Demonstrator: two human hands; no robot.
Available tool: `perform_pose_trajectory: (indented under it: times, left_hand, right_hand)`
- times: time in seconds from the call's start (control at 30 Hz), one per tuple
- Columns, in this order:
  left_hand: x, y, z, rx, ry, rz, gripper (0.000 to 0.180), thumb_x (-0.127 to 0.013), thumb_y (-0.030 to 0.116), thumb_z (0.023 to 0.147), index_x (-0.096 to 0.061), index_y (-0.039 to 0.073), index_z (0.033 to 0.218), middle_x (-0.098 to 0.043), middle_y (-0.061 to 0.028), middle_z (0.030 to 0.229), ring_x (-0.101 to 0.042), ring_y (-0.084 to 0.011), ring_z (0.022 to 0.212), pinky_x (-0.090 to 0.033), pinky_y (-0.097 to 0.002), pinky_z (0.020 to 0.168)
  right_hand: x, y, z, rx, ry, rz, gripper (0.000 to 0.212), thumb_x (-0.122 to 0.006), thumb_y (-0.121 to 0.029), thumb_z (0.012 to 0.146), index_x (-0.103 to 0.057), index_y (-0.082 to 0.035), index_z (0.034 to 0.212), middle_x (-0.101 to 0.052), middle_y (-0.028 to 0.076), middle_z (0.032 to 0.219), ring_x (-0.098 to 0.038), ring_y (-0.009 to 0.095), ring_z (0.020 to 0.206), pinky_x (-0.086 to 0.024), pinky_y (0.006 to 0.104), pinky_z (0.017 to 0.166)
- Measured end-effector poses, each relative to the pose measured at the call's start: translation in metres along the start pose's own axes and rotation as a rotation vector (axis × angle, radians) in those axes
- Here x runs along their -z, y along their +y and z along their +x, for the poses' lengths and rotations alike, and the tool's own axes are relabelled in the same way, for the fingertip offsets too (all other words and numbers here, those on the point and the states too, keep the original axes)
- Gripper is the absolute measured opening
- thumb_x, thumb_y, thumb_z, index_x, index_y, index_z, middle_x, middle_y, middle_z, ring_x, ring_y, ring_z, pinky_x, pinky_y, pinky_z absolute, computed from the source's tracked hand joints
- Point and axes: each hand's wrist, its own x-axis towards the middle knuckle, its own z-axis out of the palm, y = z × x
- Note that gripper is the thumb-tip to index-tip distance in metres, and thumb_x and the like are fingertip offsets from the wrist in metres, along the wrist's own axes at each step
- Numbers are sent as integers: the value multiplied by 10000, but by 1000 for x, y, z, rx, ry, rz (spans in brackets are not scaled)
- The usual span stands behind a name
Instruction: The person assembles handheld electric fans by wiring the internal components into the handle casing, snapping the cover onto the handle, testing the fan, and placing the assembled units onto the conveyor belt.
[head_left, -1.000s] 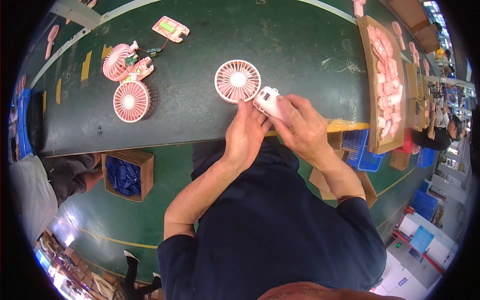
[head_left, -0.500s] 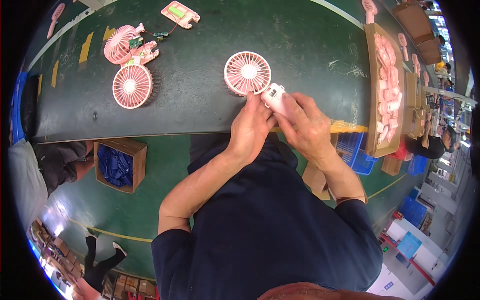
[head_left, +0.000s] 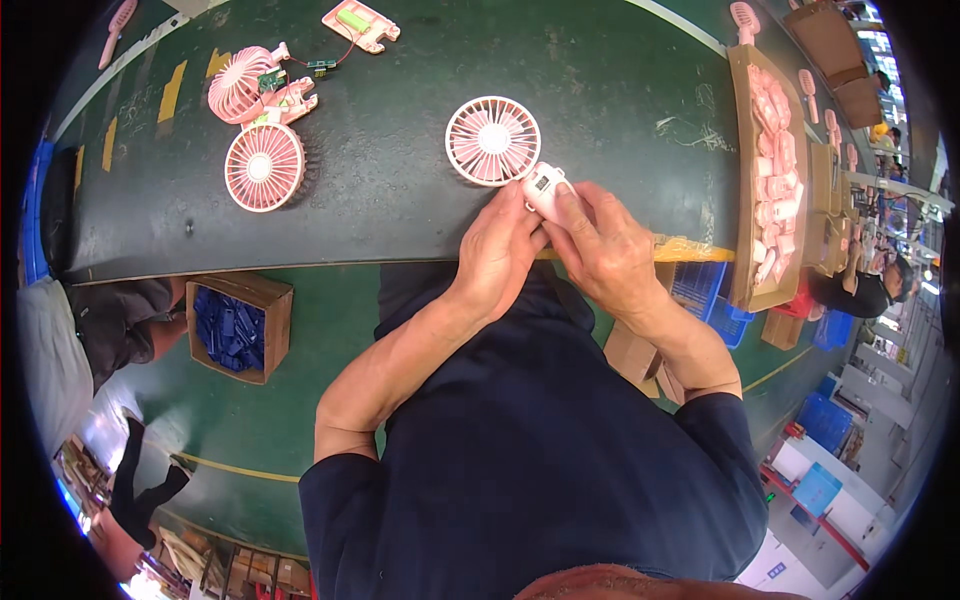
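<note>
A pink handheld fan is held near the table's front edge, its round grille [head_left: 492,140] facing up and its short handle [head_left: 545,187] angled toward me. A small dark display shows on the handle. My right hand [head_left: 608,245] closes round the handle, the thumb lying along its top. From the other side my left hand [head_left: 495,248] presses against the handle near the grille, its fingertips partly hidden under the fan. Farther left lie another round fan head [head_left: 264,167] and an opened fan [head_left: 240,85], wired to a small circuit board [head_left: 320,67] and a shell with a green battery [head_left: 352,20].
A cardboard tray of pink parts [head_left: 740,200] stands along the table's right side. Below the table are a carton of blue parts [head_left: 240,330] and a blue crate [head_left: 695,290]. A seated person [head_left: 120,320] is close on my left; others are farther off.
Both hands and the fan have shifted slightly away from me, and the grille has tilted a little. At the lower left, a walking person has moved farther left.
</note>
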Motion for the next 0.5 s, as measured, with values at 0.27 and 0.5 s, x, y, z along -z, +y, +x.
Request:
perform_pose_trajectory:
  times: [0.27,0.5]
  left_hand:
    - [1,-8,1,-104,134,171,357,-465,263,1113,-543,-12,1327,-654,-132,1286,-662,-204,1140,-535,-364,1005]
    - [-2,0,2,-150,73,303,415,-442,295,1121,-555,-38,1342,-648,-143,1301,-650,-190,1124,-524,-353,1004]
  right_hand:
    - [9,-12,-3,-88,40,123,435,-817,-110,810,-679,-8,1210,-661,160,1094,-705,308,841,-586,378,670]
    - [8,7,-7,-631,-202,809,286,-736,-234,941,-677,21,1057,-658,119,860,-670,236,737,-532,360,638]
